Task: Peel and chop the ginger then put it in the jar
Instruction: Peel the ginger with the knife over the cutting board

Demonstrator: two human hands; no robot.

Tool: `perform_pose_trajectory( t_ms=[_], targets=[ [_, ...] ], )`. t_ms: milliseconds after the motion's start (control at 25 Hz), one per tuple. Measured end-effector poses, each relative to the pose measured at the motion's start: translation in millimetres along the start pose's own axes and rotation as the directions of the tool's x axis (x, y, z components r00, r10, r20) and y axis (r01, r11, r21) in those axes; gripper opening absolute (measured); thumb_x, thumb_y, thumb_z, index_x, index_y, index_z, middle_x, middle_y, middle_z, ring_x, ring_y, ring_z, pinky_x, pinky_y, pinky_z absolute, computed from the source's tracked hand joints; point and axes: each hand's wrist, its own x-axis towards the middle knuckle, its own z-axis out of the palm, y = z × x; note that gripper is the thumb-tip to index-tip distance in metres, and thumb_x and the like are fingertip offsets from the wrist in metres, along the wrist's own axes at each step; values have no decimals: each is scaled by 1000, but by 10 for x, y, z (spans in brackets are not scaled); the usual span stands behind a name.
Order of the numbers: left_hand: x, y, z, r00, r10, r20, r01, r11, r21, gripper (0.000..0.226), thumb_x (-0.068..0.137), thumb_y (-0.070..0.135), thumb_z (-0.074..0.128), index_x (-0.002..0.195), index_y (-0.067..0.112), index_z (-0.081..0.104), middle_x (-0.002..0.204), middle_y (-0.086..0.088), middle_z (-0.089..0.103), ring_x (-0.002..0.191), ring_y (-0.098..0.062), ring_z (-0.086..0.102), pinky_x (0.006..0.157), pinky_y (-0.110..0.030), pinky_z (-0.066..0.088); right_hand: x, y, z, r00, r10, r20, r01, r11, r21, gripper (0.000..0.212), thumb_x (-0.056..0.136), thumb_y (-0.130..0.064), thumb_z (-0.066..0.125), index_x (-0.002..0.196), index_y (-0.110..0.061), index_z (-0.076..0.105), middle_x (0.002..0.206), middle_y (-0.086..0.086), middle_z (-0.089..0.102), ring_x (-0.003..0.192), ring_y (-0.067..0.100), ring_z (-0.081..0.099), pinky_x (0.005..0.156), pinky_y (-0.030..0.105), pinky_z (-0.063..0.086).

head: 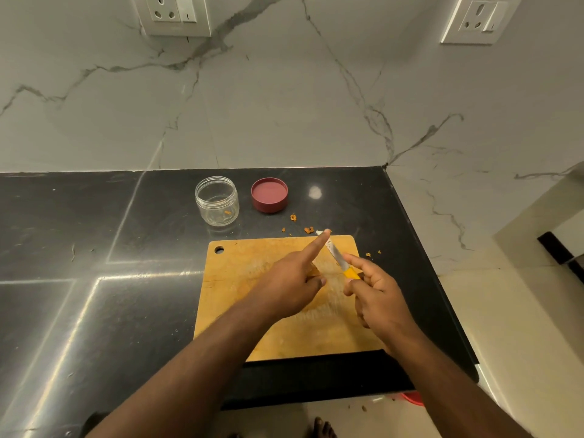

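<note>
Right hand (376,292) holds the knife (339,262) by its yellow handle; left hand (297,279), forefinger extended, wipes along the blade; a slip risks a cut. Ginger bits (308,229) lie beyond the board (284,330); jar (217,200) far left, nearly empty.

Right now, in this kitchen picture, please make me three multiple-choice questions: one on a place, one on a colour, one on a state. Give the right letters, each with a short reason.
1. Where does the lid lie?
A. On the jar
B. On the counter, right of the jar
C. On the cutting board

2. What colour is the knife handle?
A. Yellow
B. Black
C. Green

3. What is the state of the jar?
A. Closed and full
B. Tipped on its side
C. Open, upright, almost empty

Answers:
1 B: the lid lies upside down on the dark counter beside the jar.
2 A: yellow shows at the right hand.
3 C: the jar has no lid on and holds only a small orange bit.
</note>
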Motion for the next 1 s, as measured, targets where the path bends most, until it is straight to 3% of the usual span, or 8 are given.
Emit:
perform_pose_trajectory(
  t_ms=[160, 240, 360, 520, 680, 840, 920, 1000],
  targets=[
    [29, -133, 41, 996, -82, 21, 78, 988, 134, 71, 97, 32, 61, 153, 47, 20, 122, 0, 58, 103, -16, 57, 86, -32, 50, -35, 14, -50, 997, 46, -57, -37, 989, 144, 46, 98, -8, 51, 127, -42, 58, 80, 1, 64, 46, 10, 37, 41, 24, 34],
    [-1, -276, -33, 979, -197, -50, 197, 980, -13, 54, 92, 33, 69, 138, 34, 43, 120, 4, 60, 102, -15, 59, 82, -30, 51, -51, 41, -92, 995, 56, -78, -46, 992, 119, 46, 97, -7, 52, 127, -42, 57, 83, -3, 66, 47, 5, 42, 43, 20, 36],
    [-48, -491, -173, 938, -323, -125, 295, 934, -204, 34, 85, 31, 78, 108, 28, 53, 102, 10, 62, 92, -12, 61, 76, -35, 55, -85, 84, -92, 996, 77, -48, -74, 995, 65, 47, 96, -7, 54, 131, -38, 56, 101, -3, 65, 58, 1, 50, 47, 11, 39],
    [-88, -645, -258, 943, -331, -29, 328, 941, -85, 45, 90, 25, 73, 131, 33, 54, 117, 6, 61, 101, -13, 59, 79, -28, 52, -140, 115, 17, 995, 99, 22, -101, 992, 71, 45, 98, -8, 53, 129, -40, 56, 101, -4, 62, 56, -2, 51, 45, 11, 39],
    [-85, -758, -289, 948, -318, -29, 319, 948, 22, 36, 93, 24, 68, 128, 24, 61, 124, 3, 64, 105, -13, 58, 80, -23, 47, -161, 166, 136, 991, 97, 94, -100, 995, 26, 46, 98, -12, 53, 132, -44, 56, 112, -5, 63, 61, -1, 48, 48, 11, 38],
    [-124, -810, -179, 962, -262, -80, 269, 958, 94, 41, 96, 33, 62, 135, 25, 59, 127, 3, 58, 103, -12, 56, 86, -23, 45, -184, 214, 250, 984, 11, 180, -1, 998, -59, 53, 98, -17, 53, 128, -60, 49, 136, -18, 54, 87, -7, 51, 75, 15, 42],
    [-123, -839, -136, 952, -284, -112, 293, 954, 68, 42, 93, 36, 66, 133, 25, 59, 123, 5, 59, 100, -10, 55, 86, -24, 48, -206, 214, 294, 981, -9, 196, 32, 993, -114, 51, 100, -19, 52, 134, -56, 43, 141, -26, 44, 115, -11, 45, 98, 19, 39],
    [-120, -856, -120, 947, -292, -132, 299, 953, 40, 37, 90, 33, 71, 126, 26, 62, 118, 6, 60, 98, -11, 56, 84, -24, 49, -222, 221, 330, 979, -18, 202, 45, 990, -131, 49, 102, -19, 50, 142, -47, 42, 143, -27, 41, 129, -8, 38, 104, 16, 34]
  ],
)
